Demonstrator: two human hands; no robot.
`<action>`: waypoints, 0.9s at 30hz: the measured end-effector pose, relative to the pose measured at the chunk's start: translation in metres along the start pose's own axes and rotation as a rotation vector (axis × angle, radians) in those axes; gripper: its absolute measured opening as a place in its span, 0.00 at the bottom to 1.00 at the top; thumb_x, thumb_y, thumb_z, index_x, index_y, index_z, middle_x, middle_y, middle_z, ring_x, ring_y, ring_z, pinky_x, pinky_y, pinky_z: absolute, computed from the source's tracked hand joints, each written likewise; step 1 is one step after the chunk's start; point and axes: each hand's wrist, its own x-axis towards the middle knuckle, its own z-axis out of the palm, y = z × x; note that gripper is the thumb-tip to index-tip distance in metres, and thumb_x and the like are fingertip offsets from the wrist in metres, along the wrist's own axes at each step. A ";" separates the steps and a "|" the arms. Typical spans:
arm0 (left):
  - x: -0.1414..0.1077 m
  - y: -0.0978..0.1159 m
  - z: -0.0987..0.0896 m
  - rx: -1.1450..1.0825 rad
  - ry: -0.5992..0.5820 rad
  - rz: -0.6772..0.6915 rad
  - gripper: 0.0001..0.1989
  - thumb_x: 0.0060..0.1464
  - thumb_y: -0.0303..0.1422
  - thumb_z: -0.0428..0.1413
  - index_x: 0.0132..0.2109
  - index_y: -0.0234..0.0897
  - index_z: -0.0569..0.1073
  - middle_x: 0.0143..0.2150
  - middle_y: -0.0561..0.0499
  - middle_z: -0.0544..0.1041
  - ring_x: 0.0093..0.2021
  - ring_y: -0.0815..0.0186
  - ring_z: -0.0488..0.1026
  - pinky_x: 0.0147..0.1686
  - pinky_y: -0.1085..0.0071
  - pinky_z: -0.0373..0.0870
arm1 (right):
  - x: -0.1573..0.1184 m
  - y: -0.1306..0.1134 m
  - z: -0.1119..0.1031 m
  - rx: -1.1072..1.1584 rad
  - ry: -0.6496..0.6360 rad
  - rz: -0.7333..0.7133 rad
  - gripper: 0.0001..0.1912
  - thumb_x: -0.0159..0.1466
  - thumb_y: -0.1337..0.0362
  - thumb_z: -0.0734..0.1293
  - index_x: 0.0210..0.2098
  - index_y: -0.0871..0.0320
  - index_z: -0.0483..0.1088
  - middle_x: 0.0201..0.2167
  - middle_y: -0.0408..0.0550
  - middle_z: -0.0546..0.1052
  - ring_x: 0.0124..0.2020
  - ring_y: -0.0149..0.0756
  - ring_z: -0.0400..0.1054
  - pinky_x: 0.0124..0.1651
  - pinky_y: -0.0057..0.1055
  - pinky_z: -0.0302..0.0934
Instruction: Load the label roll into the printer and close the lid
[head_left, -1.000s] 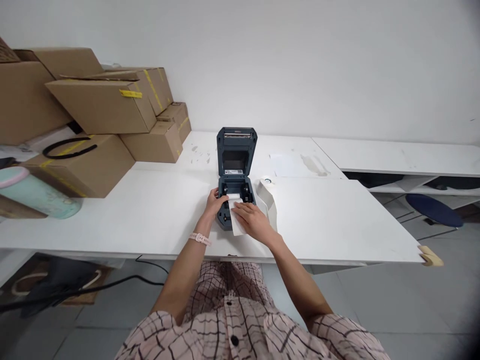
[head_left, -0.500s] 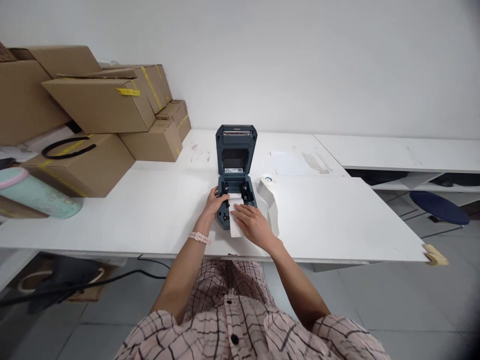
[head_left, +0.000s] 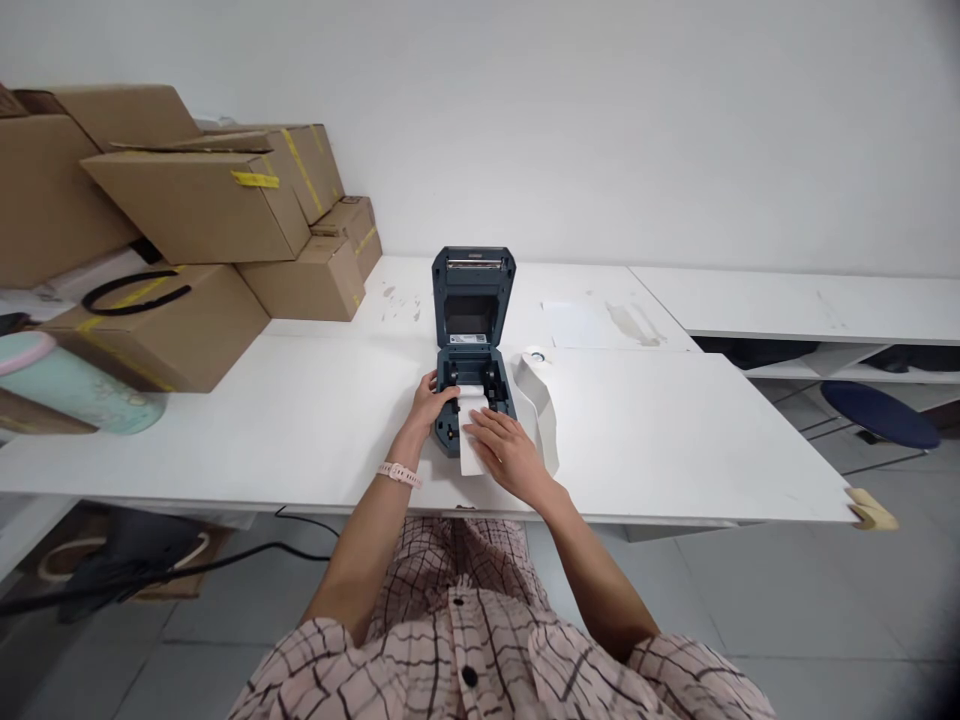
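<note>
A dark label printer (head_left: 472, 300) stands on the white table with its lid raised. Inside its base lies a white paper strip (head_left: 472, 455), which hangs out over the front edge. My left hand (head_left: 430, 402) is wrapped round the printer's left side, its thumb reaching in to the paper. My right hand (head_left: 510, 450) lies on the strip and the printer's right side, fingers stretched out. Just right of the printer, a loose curled strip of white backing paper (head_left: 541, 410) rests on the table.
Cardboard boxes (head_left: 202, 205) are piled at the left, with a black band (head_left: 135, 295) on one. A mint tumbler (head_left: 82, 385) lies by them. A small white roll (head_left: 537, 356) sits behind the loose strip. A blue stool (head_left: 879, 412) stands at the right beyond the table (head_left: 675, 430).
Both hands keep nearly the same place on the printer and paper. The whole view has shifted very slightly.
</note>
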 end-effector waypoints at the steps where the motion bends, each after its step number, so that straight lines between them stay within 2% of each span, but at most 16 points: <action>1: 0.000 0.001 0.000 0.000 0.001 0.001 0.34 0.44 0.37 0.66 0.58 0.39 0.67 0.55 0.40 0.73 0.44 0.60 0.76 0.40 0.67 0.73 | -0.001 0.000 0.000 0.006 0.004 -0.002 0.17 0.72 0.64 0.58 0.57 0.56 0.72 0.62 0.53 0.72 0.66 0.49 0.62 0.64 0.52 0.61; 8: -0.004 0.004 0.002 -0.018 0.007 -0.007 0.35 0.43 0.35 0.67 0.59 0.37 0.66 0.55 0.40 0.73 0.42 0.62 0.76 0.40 0.67 0.74 | -0.002 0.000 -0.001 0.039 0.035 -0.003 0.17 0.72 0.64 0.59 0.57 0.53 0.72 0.60 0.51 0.73 0.64 0.46 0.65 0.65 0.51 0.61; 13: -0.003 0.008 0.003 -0.024 0.008 -0.015 0.35 0.43 0.35 0.66 0.59 0.37 0.66 0.55 0.39 0.73 0.42 0.61 0.76 0.39 0.67 0.73 | -0.003 -0.003 -0.003 0.057 0.004 0.002 0.17 0.72 0.65 0.60 0.57 0.55 0.71 0.61 0.52 0.72 0.65 0.47 0.64 0.66 0.53 0.59; 15: -0.006 0.010 0.002 -0.006 0.013 -0.026 0.35 0.44 0.35 0.66 0.59 0.37 0.66 0.55 0.39 0.73 0.45 0.59 0.76 0.41 0.66 0.73 | -0.004 -0.005 -0.011 0.101 -0.039 0.004 0.17 0.71 0.63 0.60 0.57 0.55 0.72 0.61 0.53 0.72 0.65 0.48 0.63 0.66 0.55 0.57; 18: -0.023 0.008 0.002 0.059 0.057 -0.037 0.39 0.47 0.40 0.65 0.64 0.38 0.62 0.62 0.36 0.69 0.55 0.54 0.73 0.48 0.63 0.71 | 0.003 -0.002 -0.036 0.261 -0.087 0.010 0.17 0.72 0.58 0.60 0.57 0.51 0.72 0.57 0.49 0.76 0.61 0.46 0.68 0.64 0.52 0.62; 19: -0.033 0.005 0.003 0.081 0.074 -0.029 0.42 0.47 0.42 0.65 0.66 0.39 0.59 0.65 0.36 0.65 0.59 0.52 0.70 0.51 0.62 0.70 | 0.010 0.003 -0.047 0.310 -0.042 0.027 0.18 0.72 0.56 0.60 0.57 0.49 0.71 0.57 0.48 0.77 0.60 0.45 0.69 0.63 0.50 0.63; 21: -0.057 -0.002 0.005 0.111 0.081 0.005 0.50 0.45 0.44 0.67 0.70 0.42 0.52 0.70 0.37 0.59 0.65 0.50 0.63 0.58 0.59 0.65 | 0.035 0.019 -0.067 0.358 0.155 0.082 0.21 0.71 0.52 0.60 0.61 0.47 0.68 0.59 0.47 0.74 0.61 0.45 0.68 0.63 0.48 0.63; 23: -0.083 -0.010 0.008 0.117 0.068 0.063 0.55 0.42 0.44 0.69 0.71 0.45 0.50 0.71 0.39 0.57 0.70 0.48 0.56 0.63 0.57 0.61 | 0.076 0.042 -0.083 0.363 0.360 0.137 0.27 0.69 0.46 0.61 0.65 0.47 0.63 0.65 0.48 0.68 0.66 0.47 0.61 0.67 0.52 0.56; 24: -0.095 -0.014 0.010 0.115 0.065 0.078 0.56 0.41 0.44 0.70 0.71 0.46 0.49 0.72 0.40 0.54 0.71 0.47 0.53 0.63 0.56 0.60 | 0.100 0.055 -0.088 0.387 0.402 0.158 0.31 0.68 0.43 0.60 0.66 0.47 0.60 0.67 0.48 0.64 0.68 0.47 0.57 0.69 0.53 0.52; 27: -0.118 -0.021 0.011 0.057 -0.005 0.084 0.60 0.42 0.42 0.70 0.73 0.48 0.42 0.74 0.39 0.50 0.73 0.46 0.48 0.63 0.55 0.61 | 0.177 0.090 -0.092 0.528 0.383 0.219 0.41 0.65 0.35 0.57 0.70 0.49 0.52 0.73 0.47 0.53 0.73 0.47 0.46 0.72 0.54 0.42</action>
